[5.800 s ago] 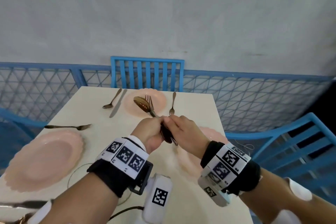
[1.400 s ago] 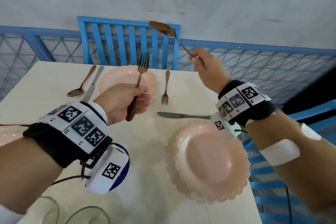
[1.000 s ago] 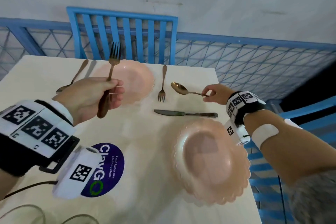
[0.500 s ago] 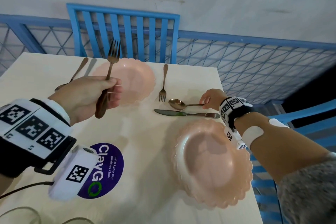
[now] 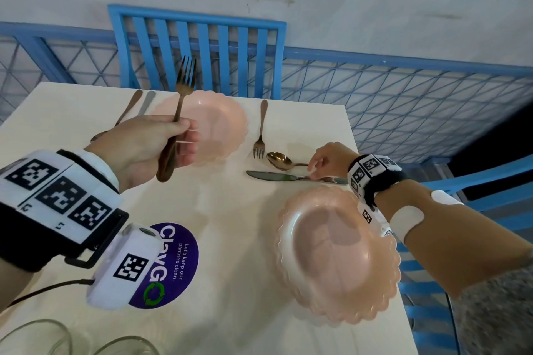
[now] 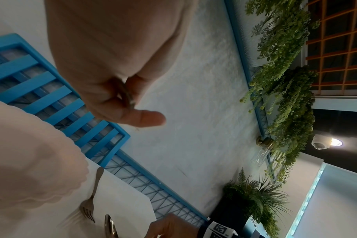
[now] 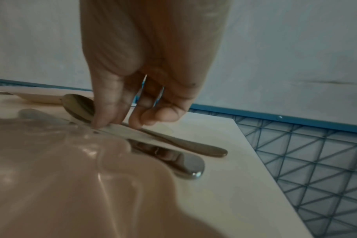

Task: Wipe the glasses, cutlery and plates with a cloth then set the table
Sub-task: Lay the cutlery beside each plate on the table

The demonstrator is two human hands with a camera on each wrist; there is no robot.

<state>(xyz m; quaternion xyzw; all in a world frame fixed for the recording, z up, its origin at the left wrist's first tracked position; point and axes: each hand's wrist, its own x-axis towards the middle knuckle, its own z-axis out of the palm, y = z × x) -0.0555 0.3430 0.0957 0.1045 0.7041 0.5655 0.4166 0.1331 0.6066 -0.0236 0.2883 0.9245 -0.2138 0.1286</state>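
Observation:
My left hand [image 5: 173,141] is raised over the table [image 5: 225,210] and grips a copper fork [image 5: 184,81] by its handle, tines up; the left wrist view shows the handle [image 6: 127,95] inside the curled fingers. My right hand [image 5: 313,168] reaches down at the far right. Its fingertips [image 7: 101,122] touch the silver knife [image 5: 271,176] and the handle of a gold spoon [image 5: 278,160]. Both lie flat on the table, side by side, just beyond the near pink plate [image 5: 383,268]. No cloth is in view.
A second pink plate [image 5: 227,121] sits at the far side, with a fork [image 5: 261,130] to its right and a spoon [image 5: 131,104] and knife [image 5: 147,101] to its left. Glasses [image 5: 37,337] stand at the near left edge. Blue chairs [image 5: 202,46] ring the table.
My right hand brought the spoon down from the air and laid it on the table beside the knife. The left hand kept the fork upright and hardly moved.

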